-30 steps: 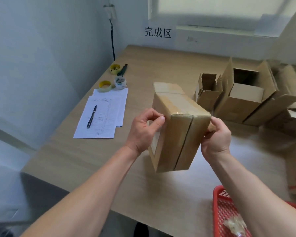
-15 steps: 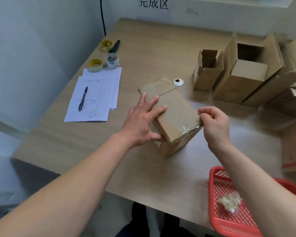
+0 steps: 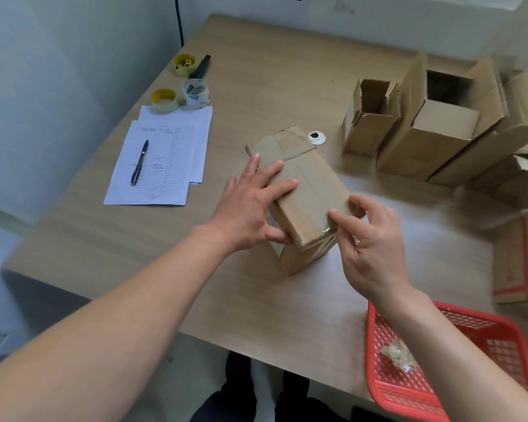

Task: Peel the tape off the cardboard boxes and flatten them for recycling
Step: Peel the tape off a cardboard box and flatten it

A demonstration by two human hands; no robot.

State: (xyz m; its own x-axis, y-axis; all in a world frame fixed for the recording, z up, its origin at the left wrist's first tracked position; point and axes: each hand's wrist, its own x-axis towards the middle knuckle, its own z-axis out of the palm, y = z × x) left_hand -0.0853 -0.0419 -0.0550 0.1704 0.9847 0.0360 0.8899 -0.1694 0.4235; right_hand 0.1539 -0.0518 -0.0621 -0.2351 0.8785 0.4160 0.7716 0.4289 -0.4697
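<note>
A closed brown cardboard box lies on the wooden table, one long face up, sealed with clear tape. My left hand presses flat on its top with spread, straight fingers, the thumb against the near edge. At the box's near right corner my right hand pinches a crinkled, lifted end of the clear tape between thumb and index finger.
Several opened cardboard boxes stand at the back right, and another box with red tape lies at the right edge. A red basket holding tape scraps sits near right. Papers with a pen and tape rolls lie left.
The box, held up in both hands a second ago, now lies on the table. My left hand has flattened on top of it, and my right hand has closed in on the tape at the near corner.
</note>
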